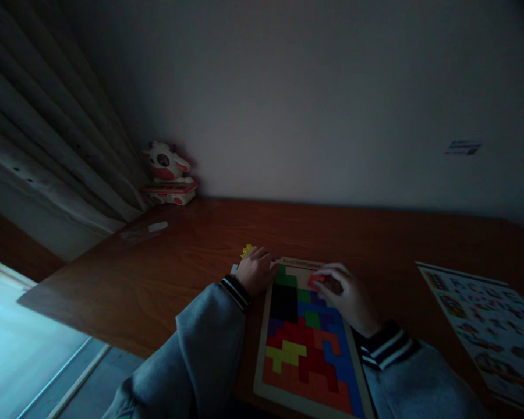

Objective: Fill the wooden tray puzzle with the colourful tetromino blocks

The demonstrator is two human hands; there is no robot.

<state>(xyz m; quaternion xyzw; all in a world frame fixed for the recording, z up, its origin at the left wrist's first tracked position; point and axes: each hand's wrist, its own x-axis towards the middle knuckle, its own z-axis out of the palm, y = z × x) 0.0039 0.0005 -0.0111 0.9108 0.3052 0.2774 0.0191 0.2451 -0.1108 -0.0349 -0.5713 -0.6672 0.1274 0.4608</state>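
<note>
our right hand pinches a red piece over the far end of the puzzle tray; we judge it light, stiff and smooth, best held by its edges. our left hand lies by the left rim; we cannot tell whether it grips anything.

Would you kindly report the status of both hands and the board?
Right hand pinching red piece over board's far end. Left hand at board's far left corner. Board partly filled; yellow piece beside left hand.
</note>
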